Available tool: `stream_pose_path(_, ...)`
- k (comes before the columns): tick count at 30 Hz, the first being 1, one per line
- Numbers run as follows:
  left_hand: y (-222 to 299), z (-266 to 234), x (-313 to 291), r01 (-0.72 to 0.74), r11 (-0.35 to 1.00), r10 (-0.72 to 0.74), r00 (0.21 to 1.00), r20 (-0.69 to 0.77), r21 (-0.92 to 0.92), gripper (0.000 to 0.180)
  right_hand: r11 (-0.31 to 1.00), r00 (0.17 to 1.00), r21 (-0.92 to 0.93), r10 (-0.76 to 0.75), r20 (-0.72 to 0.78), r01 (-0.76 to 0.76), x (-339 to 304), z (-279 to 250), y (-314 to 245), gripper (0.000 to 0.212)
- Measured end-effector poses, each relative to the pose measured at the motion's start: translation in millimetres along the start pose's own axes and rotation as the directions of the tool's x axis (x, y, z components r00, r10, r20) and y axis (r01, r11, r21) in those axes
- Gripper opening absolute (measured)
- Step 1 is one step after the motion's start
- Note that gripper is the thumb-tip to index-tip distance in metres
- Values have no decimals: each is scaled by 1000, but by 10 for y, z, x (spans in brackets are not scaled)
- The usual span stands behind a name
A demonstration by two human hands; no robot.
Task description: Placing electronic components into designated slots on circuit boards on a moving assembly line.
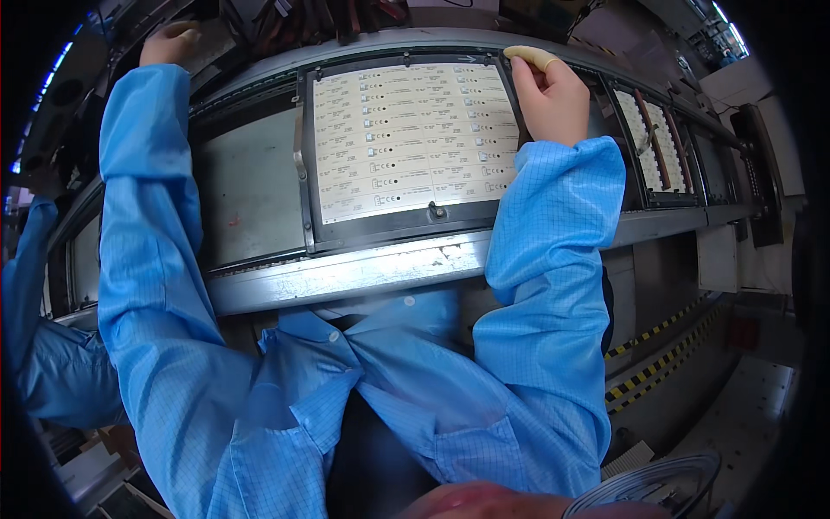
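In front of me a dark carrier frame [380, 232] holds a white printed panel [406, 143], divided into rows of label-like strips with small marks. At its far right corner is my right hand [552, 99], fingers curled in and a pale yellow finger cot [532, 57] on one finger. The fingertips are close to the frame's edge; anything between them is too small to make out. My left hand [170, 43] is stretched to the far left, beside a dark bin [212, 56]. Its fingers are dim and partly hidden.
The carrier lies on a conveyor with a metal rail [363, 272] along the near side. Further right another carrier holds pale panels [640, 143]. Dark reddish-brown parts [303, 22] are heaped beyond the far rail. At the left edge another person's blue sleeve [60, 372] shows.
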State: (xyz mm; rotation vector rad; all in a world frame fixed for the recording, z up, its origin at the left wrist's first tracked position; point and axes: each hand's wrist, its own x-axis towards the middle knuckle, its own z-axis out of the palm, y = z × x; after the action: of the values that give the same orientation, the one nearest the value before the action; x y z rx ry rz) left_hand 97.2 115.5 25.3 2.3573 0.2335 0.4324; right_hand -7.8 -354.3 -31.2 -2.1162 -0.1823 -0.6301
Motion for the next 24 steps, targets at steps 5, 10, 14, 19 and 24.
stream_pose_path(5,1137,619,-1267,-299,944,326,906,269,-137,23,984,1000,175,11,25,-16,-86,-64,-75,17)
stream_pose_path(10,1401,1339,-2245,-489,857,505,736,450,-163,17,980,968,140,-168,187,143,-359,-152,-304,16)
stream_pose_path(14,1297,1600,-2385,-631,761,624,649,435,-150,18,980,896,-20,-174,408,200,-560,-181,-269,16)
stream_pose_path(19,1256,1662,-2362,-653,733,652,593,473,-191,25,970,847,-122,-119,518,211,-707,-165,-48,19)
stream_pose_path(24,1231,1490,-2344,-545,806,585,674,451,-230,27,960,814,-132,-133,566,249,-705,-30,-18,22)
